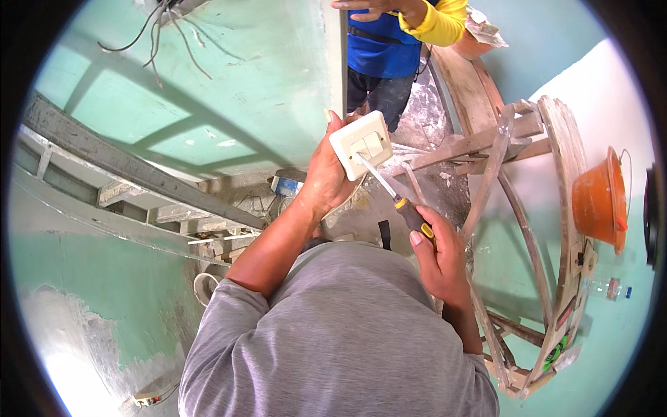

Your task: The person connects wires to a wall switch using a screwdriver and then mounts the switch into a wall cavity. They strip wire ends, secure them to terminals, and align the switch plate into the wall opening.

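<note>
In the head view my left hand (326, 174) grips a cream wall switch (368, 130) with rockers and a square faceplate; wiring or cord hangs beneath it, though I cannot make out exactly what. My right hand (438, 254) holds a screwdriver (406, 208) by its grey and yellow handle. The screwdriver's long metal tip rests at the front of the switch, at or beside a rocker.
A co-worker (382, 52) in blue and yellow stands ahead, one hand on a wall edge. Loose wires (163, 48) hang upper left. A metal ladder (139, 181) lies along the left. A wooden scaffold (559, 139) on the right carries an orange bucket (597, 198) and plastic bottle (611, 290).
</note>
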A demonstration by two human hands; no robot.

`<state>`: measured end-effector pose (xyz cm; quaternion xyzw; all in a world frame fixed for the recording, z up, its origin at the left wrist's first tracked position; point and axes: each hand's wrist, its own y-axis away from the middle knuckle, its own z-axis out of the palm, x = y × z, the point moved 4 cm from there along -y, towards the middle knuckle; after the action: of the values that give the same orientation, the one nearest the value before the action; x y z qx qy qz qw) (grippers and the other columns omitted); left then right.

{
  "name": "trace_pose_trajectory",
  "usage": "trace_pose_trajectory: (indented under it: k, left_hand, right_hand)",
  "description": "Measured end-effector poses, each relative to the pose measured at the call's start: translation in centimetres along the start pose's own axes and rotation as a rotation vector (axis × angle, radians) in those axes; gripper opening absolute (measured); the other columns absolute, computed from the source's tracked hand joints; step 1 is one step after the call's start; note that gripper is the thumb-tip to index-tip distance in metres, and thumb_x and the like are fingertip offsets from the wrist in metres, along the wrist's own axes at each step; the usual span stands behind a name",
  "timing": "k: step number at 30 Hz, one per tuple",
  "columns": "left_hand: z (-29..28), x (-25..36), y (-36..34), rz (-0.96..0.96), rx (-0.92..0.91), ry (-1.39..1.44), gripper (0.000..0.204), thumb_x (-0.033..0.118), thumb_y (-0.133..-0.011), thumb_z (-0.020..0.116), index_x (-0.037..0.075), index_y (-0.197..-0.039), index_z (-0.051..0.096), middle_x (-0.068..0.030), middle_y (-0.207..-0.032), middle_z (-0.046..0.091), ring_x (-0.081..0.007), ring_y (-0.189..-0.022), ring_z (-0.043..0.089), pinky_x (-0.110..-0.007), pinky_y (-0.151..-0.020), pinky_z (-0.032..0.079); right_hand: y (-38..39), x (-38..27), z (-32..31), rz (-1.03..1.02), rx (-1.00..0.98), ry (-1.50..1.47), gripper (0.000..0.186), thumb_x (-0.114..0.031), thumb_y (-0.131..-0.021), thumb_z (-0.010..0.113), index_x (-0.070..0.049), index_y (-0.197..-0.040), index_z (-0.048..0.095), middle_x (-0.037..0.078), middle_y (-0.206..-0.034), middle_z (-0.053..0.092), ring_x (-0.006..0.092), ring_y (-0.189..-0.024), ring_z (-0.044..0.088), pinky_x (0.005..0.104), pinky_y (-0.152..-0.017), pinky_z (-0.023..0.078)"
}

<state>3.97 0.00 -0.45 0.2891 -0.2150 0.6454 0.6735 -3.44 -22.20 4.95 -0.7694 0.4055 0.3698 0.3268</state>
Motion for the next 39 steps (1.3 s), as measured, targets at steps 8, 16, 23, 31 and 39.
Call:
trace_pose_trajectory:
  k: [8, 16, 23, 31, 39]
  left_hand:
    - [-2.8, 2.9, 0.6, 0.039, 0.129, 0.006, 0.065, 0.065, -0.106, 0.039, 0.007, -0.127, 0.059, -0.009, -0.113, 0.068, -0.0225, -0.106, 0.066, -0.041, -0.098, 0.052]
    - [-4.1, 4.6, 0.5, 0.216, 0.058, -0.297, 0.057, 0.055, -0.112, 0.034, 0.006, -0.113, 0.063, -0.0092, -0.112, 0.066, -0.0162, -0.095, 0.064, -0.034, -0.084, 0.052]
    - [-3.9, 6.4, 0.9, 0.442, -0.113, -0.581, 0.055, 0.047, -0.114, 0.033, 0.003, -0.105, 0.065, -0.0112, -0.115, 0.065, -0.0168, -0.103, 0.06, -0.033, -0.092, 0.048]
    - [-4.4, 6.5, 0.6, 0.48, -0.152, -0.661, 0.054, 0.044, -0.115, 0.032, 0.002, -0.106, 0.064, -0.0099, -0.11, 0.064, -0.0167, -0.103, 0.058, -0.032, -0.096, 0.044]
    - [-5.8, 6.3, 0.2, 0.386, -0.039, -0.624, 0.05, 0.042, -0.115, 0.032, 0.003, -0.111, 0.063, -0.0036, -0.101, 0.064, -0.0105, -0.091, 0.056, -0.029, -0.085, 0.046]
  right_hand:
    - [-2.0, -1.7, 2.4, -0.097, -0.048, 0.042, 0.039, -0.007, -0.097, 0.064, 0.005, -0.133, 0.057, 0.021, -0.106, 0.065, 0.0346, -0.089, 0.066, 0.0411, -0.079, 0.052]
    - [-2.9, -2.5, 3.1, -0.121, -0.114, 0.108, 0.041, -0.009, -0.097, 0.064, 0.004, -0.135, 0.056, 0.02, -0.096, 0.064, 0.0322, -0.075, 0.064, 0.0416, -0.068, 0.051]
    - [-2.5, -0.7, 5.2, 0.547, -0.369, -0.739, 0.039, -0.016, -0.107, 0.053, 0.005, -0.14, 0.054, 0.007, -0.09, 0.064, 0.0072, -0.06, 0.048, 0.0249, -0.055, 0.043]
    - [-2.9, 0.2, 6.3, 0.529, -0.307, -0.685, 0.04, -0.018, -0.108, 0.053, 0.005, -0.14, 0.056, 0.005, -0.089, 0.063, 0.0047, -0.06, 0.046, 0.0211, -0.054, 0.038]
    - [-4.4, -2.5, 6.4, -0.262, 0.048, 0.402, 0.041, -0.009, -0.09, 0.071, -0.004, -0.131, 0.069, 0.009, -0.082, 0.057, 0.0233, -0.068, 0.059, 0.0369, -0.065, 0.05]
